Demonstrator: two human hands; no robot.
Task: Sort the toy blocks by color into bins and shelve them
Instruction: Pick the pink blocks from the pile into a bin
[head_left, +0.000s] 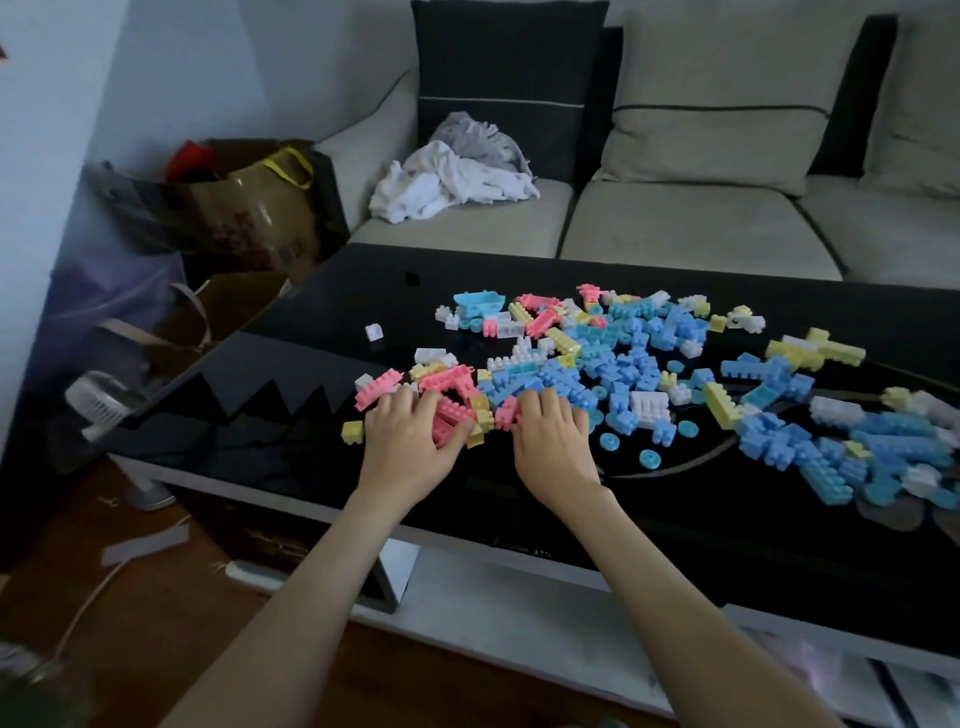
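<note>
Right now both hands are down on a shiny black table (322, 312) full of toy blocks. The left hand (410, 436) lies on a little heap of pink blocks (447, 387). Its fingers (402, 402) are spread a bit and curled over the heap, and its thumb pushes in from the right side, so pink blocks sit under the palm and between thumb and fingers. The hand is cupping them, but I cannot tell if it really grips any. A small yellow block (352, 431) lies just beside that hand, on its left.

The right hand (550, 441) lies flat, fingers close together, with the fingertips on the near edge of the big pile of blue blocks (623, 358). One pink piece (506, 413) peeks out at the left side of its fingers (touching them, it looks like). This hand is not holding anything that I can see.

More blocks, blue, yellow and white, spread far to the right. A lone white block (374, 331) sits apart, farther back on the left. Behind the table is a sofa (675, 228) with crumpled cloth (457, 171) on it.
</note>
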